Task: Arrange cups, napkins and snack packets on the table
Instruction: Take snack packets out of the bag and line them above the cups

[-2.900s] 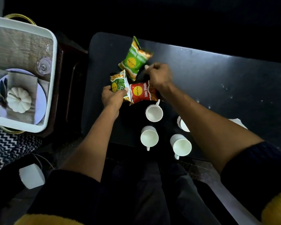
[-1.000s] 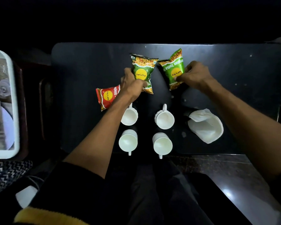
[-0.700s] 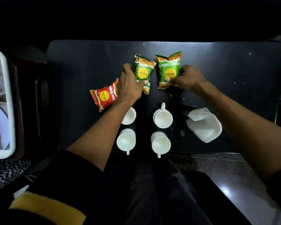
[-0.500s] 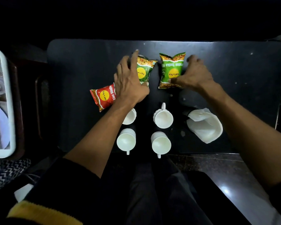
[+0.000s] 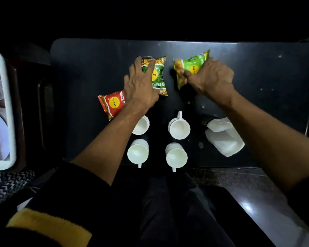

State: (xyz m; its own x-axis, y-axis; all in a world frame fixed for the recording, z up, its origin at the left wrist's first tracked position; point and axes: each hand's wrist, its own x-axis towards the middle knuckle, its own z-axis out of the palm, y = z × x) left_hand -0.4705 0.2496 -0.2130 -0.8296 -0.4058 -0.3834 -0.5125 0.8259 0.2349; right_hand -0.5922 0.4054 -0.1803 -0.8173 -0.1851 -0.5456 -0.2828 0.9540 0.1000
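Three snack packets lie at the middle of the black table (image 5: pixel 89 68). My left hand (image 5: pixel 141 88) grips the dark green packet (image 5: pixel 159 75), fingers over its left edge. My right hand (image 5: pixel 210 77) holds the light green packet (image 5: pixel 190 65), which is tilted and blurred. A red packet (image 5: pixel 111 105) lies flat to the left, its right end under my left wrist. Several white cups sit in a square near the front edge, among them a far right cup (image 5: pixel 179 128) and a near left cup (image 5: pixel 137 152). A white napkin (image 5: pixel 225 139) lies to their right.
A white-rimmed tray (image 5: pixel 6 107) holding a plate stands off the table at far left, on a dark stand. Zigzag-patterned fabric (image 5: pixel 5 184) lies below it. A glossy floor (image 5: pixel 248 202) shows at bottom right. My dark trousers fill the foreground.
My right hand has lifted and tilted the light green packet to the right. My left hand has closed over the dark green packet. The red packet, cups and napkin stay put.
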